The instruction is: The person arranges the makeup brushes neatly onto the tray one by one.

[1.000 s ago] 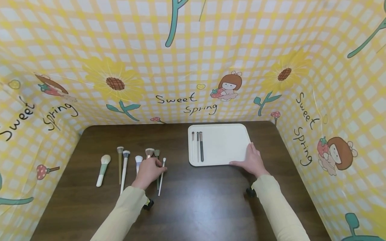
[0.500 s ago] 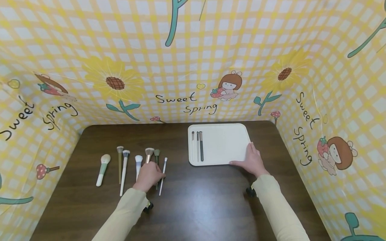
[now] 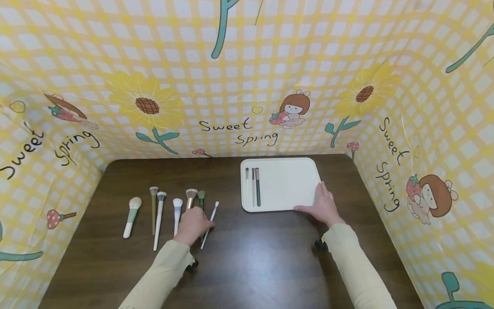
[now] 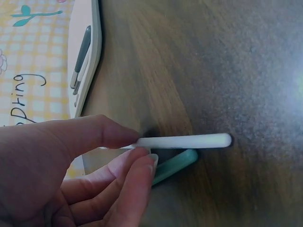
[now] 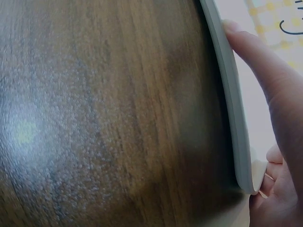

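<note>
Currently, a slim white-handled makeup brush with a small pale head is pinched between the thumb and fingers of the left hand, and is tilted toward the right at its head end. Whether it is lifted clear of the dark brown wood-grained surface cannot be told. Just beside it, a dark green brush is partly covered by the same hand, as is a broad flat-topped brush with a pinkish metallic neck; whether either is touched cannot be told.

Farther left, four more brushes are laid out: a white brush with a lilac-tinted neck near the hand, a long white brush with a blue-grey banded head, a thin olive-gold brush close by that one, and a thick pale green and white brush at the end.

Well to the right, a white rectangular tray with rounded corners is held at its near right corner by the right hand, with the thumb laid over the near rim and the fingers set at the right side. Inside, three slim dark-headed brushes are lined up along the left end.
</note>
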Demonstrator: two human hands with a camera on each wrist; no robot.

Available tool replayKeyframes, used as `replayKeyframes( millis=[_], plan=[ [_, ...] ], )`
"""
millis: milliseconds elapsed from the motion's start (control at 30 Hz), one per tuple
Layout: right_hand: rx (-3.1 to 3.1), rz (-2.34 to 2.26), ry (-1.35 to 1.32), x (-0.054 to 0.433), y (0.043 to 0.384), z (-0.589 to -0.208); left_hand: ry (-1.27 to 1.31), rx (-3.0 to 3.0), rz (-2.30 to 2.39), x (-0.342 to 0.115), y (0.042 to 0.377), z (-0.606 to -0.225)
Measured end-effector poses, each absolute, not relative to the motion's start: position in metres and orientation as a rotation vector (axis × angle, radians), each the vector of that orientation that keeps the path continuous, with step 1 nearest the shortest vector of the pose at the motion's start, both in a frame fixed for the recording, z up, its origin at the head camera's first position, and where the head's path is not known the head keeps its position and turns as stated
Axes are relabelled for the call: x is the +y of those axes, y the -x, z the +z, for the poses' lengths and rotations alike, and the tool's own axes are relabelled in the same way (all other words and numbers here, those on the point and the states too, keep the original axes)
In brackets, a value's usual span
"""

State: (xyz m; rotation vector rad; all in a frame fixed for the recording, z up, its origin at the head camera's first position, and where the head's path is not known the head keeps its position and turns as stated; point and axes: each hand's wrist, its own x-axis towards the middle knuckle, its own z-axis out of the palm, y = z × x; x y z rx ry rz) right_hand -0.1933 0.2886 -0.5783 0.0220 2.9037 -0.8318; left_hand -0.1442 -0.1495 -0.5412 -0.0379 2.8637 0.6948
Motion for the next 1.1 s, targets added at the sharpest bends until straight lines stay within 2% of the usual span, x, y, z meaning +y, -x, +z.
replayKeyframes(
  millis=[1100],
  plan=[
    [2.895, -0.821, -0.008, 0.291, 0.195, -0.582, 0.036, 2.904, 0.921, -0.141, 0.161, -0.532]
  ],
)
